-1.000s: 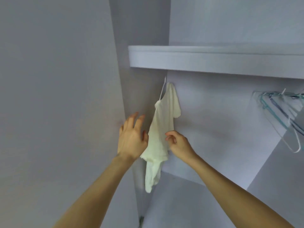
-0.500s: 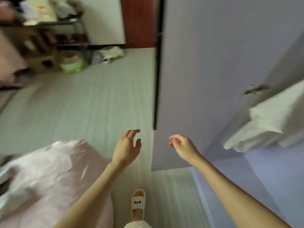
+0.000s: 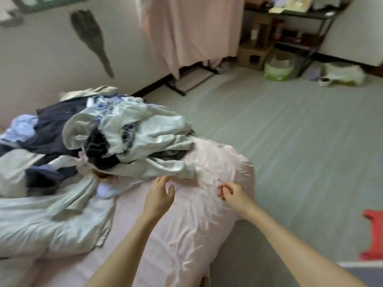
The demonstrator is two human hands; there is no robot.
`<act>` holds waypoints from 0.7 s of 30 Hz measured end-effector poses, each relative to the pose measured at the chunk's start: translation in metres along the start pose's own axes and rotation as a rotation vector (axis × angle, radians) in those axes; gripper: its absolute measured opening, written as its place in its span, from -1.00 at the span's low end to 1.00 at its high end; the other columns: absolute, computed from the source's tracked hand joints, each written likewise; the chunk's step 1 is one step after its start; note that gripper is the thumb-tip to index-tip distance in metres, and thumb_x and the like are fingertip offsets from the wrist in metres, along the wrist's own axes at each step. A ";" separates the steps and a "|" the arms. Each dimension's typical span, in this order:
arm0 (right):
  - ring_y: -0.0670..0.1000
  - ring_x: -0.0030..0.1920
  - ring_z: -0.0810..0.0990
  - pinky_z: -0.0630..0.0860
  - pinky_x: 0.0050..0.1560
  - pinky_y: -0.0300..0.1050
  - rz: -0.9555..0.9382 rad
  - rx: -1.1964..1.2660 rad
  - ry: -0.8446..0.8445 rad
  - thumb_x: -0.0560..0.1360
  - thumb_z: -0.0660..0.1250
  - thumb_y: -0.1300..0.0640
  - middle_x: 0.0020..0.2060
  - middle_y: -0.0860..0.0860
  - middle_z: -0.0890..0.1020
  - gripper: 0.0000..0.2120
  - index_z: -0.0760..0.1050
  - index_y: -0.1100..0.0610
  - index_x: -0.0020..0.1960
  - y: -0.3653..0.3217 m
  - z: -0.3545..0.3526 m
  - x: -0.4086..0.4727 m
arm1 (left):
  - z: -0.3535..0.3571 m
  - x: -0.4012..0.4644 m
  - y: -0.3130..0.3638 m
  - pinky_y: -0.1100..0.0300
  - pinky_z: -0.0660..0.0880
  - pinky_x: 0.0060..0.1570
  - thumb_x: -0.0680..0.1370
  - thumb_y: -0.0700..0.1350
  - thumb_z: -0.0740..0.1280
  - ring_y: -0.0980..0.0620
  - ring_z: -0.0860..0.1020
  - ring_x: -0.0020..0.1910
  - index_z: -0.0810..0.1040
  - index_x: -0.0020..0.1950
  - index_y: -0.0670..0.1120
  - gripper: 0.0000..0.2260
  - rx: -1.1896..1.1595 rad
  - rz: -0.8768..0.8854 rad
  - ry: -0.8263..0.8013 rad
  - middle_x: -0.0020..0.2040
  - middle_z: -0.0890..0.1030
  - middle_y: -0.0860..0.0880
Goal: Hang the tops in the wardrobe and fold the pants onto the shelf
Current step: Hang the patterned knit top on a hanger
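pale heaped clothes (image 3: 116, 129) lie just beyond both empty hands, left hand (image 3: 158, 196) relaxed, right hand (image 3: 233, 193) loosely curled.

Pink-sheeted bed (image 3: 186, 235) carries heaped clothes pile (image 3: 116, 137).

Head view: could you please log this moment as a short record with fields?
setting: bed with pink sheet, grey floor
clothes pile: heaped on the bed, white, navy and patterned garments tangled together
left hand: empty, fingers loosely curled, just short of the pile's near edge
right hand: empty, fingers loosely curled, above the sheet
other: pink curtain; red item on the floor at right
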State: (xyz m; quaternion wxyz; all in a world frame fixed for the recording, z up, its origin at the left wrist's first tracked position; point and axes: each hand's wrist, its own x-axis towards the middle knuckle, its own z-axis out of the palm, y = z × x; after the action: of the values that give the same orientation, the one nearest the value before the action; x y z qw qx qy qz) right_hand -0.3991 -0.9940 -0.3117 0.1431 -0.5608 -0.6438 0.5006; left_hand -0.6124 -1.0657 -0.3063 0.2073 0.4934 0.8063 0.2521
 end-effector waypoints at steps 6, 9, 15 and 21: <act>-0.01 -0.09 0.55 0.46 0.02 -0.12 -0.043 -0.098 -0.105 0.56 0.09 0.24 -0.20 -0.08 0.57 -0.76 0.50 0.09 0.08 -0.059 0.072 0.116 | -0.038 0.108 -0.096 0.05 0.35 0.24 0.52 -0.21 0.24 -0.10 0.42 0.27 0.42 0.34 -0.16 -0.62 0.091 -0.163 0.011 0.29 0.44 -0.13; 0.04 0.01 0.55 0.45 0.07 -0.10 -0.044 -0.137 -0.143 0.55 0.08 0.22 -0.09 -0.04 0.58 -0.74 0.49 0.08 0.13 -0.087 0.110 0.178 | -0.059 0.172 -0.140 0.02 0.33 0.26 0.51 -0.22 0.24 -0.16 0.38 0.28 0.37 0.38 -0.17 -0.58 0.131 -0.215 0.058 0.31 0.39 -0.17; 0.04 0.07 0.53 0.42 0.11 -0.13 -0.079 -0.158 -0.186 0.56 0.09 0.21 0.03 0.03 0.61 -0.72 0.46 0.09 0.20 -0.120 0.179 0.273 | -0.070 0.284 -0.209 -0.05 0.25 0.31 0.54 -0.06 0.27 -0.23 0.22 0.38 0.13 0.49 -0.16 -0.42 0.113 -0.338 0.124 0.44 0.20 -0.17; 0.00 -0.05 0.53 0.42 0.02 -0.16 -0.069 -0.160 -0.208 0.53 0.10 0.18 -0.04 -0.04 0.59 -0.72 0.44 0.04 0.19 -0.124 0.212 0.326 | -0.044 0.350 -0.238 -0.13 0.21 0.31 0.49 0.08 0.35 -0.23 0.22 0.40 -0.15 0.53 -0.11 -0.15 0.051 -0.607 0.124 0.47 0.19 -0.20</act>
State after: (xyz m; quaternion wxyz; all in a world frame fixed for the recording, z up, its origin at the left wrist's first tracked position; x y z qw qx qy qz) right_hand -0.7369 -0.7982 -0.4320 0.0477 -0.4930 -0.7119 0.4979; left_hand -0.9518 -0.8511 -0.4470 0.2113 0.2188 0.9339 0.1880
